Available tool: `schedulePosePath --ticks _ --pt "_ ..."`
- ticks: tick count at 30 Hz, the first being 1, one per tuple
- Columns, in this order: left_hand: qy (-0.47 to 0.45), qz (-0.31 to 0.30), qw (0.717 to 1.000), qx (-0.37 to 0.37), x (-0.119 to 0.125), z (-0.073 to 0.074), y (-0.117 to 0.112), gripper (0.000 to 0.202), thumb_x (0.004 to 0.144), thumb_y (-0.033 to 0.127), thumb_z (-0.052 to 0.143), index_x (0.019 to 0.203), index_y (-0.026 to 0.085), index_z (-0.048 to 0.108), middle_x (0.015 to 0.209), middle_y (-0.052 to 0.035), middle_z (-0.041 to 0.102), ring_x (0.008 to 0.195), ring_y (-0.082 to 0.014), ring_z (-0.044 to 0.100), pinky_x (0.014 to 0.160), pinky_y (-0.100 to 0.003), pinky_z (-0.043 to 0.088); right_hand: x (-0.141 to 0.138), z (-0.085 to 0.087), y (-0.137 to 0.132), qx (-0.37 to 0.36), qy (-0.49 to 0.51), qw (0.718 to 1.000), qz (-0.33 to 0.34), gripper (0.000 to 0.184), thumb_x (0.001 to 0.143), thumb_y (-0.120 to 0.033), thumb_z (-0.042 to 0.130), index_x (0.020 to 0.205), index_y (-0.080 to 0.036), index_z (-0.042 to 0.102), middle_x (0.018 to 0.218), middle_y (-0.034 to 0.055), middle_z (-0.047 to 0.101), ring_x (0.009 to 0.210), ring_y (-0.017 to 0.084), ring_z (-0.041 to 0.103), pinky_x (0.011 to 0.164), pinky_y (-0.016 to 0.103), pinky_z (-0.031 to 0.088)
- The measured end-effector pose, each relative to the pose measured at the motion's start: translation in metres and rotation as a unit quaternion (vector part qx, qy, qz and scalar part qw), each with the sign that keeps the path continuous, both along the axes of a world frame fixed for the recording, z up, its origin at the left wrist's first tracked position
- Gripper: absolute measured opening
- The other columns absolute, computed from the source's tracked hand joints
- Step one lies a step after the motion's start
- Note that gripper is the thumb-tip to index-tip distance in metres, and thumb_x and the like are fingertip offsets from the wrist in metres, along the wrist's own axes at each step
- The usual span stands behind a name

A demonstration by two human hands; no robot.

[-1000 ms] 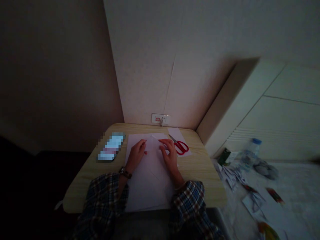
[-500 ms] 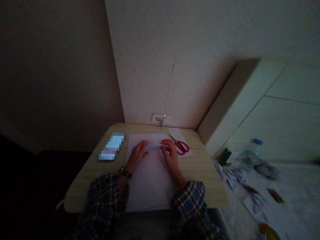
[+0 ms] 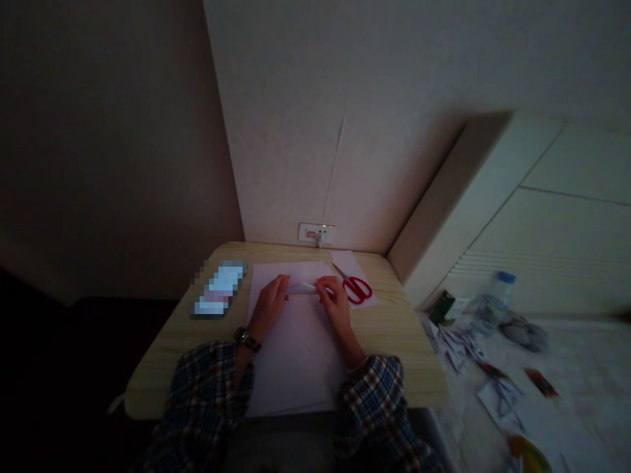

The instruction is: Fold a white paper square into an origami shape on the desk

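Note:
Between my two hands is a small piece of white paper (image 3: 302, 288), held at both ends and looking narrow, folded or rolled; the dim light blurs its exact shape. My left hand (image 3: 270, 303) pinches its left end, and my right hand (image 3: 334, 303) pinches the right end. Below them a large white sheet (image 3: 293, 368) lies flat on the wooden table. Red-handled scissors (image 3: 357, 289) rest just right of my right hand, partly on another strip of white paper (image 3: 345, 259).
A phone (image 3: 219, 289) with a lit, pixelated screen lies on the table (image 3: 167, 368) at left. A wall socket (image 3: 317, 233) sits behind the table. To the right, on a pale surface, are a blue-capped bottle (image 3: 500, 292), paper scraps (image 3: 458, 345) and a dark green box (image 3: 442, 307).
The paper between my hands now looks narrower and more tightly closed. My right fingers have curled in and shifted slightly left and down; my left hand has barely moved.

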State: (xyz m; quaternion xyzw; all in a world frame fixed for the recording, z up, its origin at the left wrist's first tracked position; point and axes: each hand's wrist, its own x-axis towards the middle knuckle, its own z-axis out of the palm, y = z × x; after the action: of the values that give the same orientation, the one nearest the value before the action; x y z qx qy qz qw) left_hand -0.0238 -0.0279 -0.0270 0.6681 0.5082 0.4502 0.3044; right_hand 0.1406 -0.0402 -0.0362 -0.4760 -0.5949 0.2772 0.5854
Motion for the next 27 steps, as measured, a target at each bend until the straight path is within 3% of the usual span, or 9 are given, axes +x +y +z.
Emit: schedulePosePath --ticks 11,20,27 --pt "0.05 0.023 0.998 0.042 -0.004 -0.006 0.004 0.035 0.091 0.035 0.027 0.094 0.018 0.057 0.08 -0.0033 0.061 0.065 -0.0155 0.056 0.067 -0.029 0.046 0.002 0.002 0.0 -0.047 -0.014 0.999 0.023 0.013 0.077 -0.031 0.058 0.074 -0.02 0.064 0.088 0.0047 0.059 0.085 0.018 0.056 0.064 0.026 0.048" --pt "0.075 -0.007 0.993 0.088 -0.001 -0.01 0.005 0.028 0.091 0.03 0.031 0.097 0.018 0.054 0.095 -0.0076 0.059 0.091 -0.019 0.056 0.085 -0.035 0.045 0.001 -0.002 0.002 -0.101 -0.04 0.994 0.012 0.015 0.076 -0.023 0.049 0.083 -0.019 0.063 0.087 0.0042 0.063 0.082 0.018 0.058 0.071 0.03 0.048" --pt "0.075 -0.016 0.992 0.103 -0.001 -0.009 0.003 0.028 0.09 0.032 0.034 0.107 0.018 0.051 0.106 -0.0077 0.056 0.102 -0.0183 0.053 0.092 -0.034 0.042 0.003 -0.008 0.006 -0.091 -0.054 0.994 -0.003 0.014 0.074 -0.024 0.052 0.082 -0.019 0.062 0.084 0.0036 0.062 0.081 0.018 0.057 0.071 0.03 0.047"
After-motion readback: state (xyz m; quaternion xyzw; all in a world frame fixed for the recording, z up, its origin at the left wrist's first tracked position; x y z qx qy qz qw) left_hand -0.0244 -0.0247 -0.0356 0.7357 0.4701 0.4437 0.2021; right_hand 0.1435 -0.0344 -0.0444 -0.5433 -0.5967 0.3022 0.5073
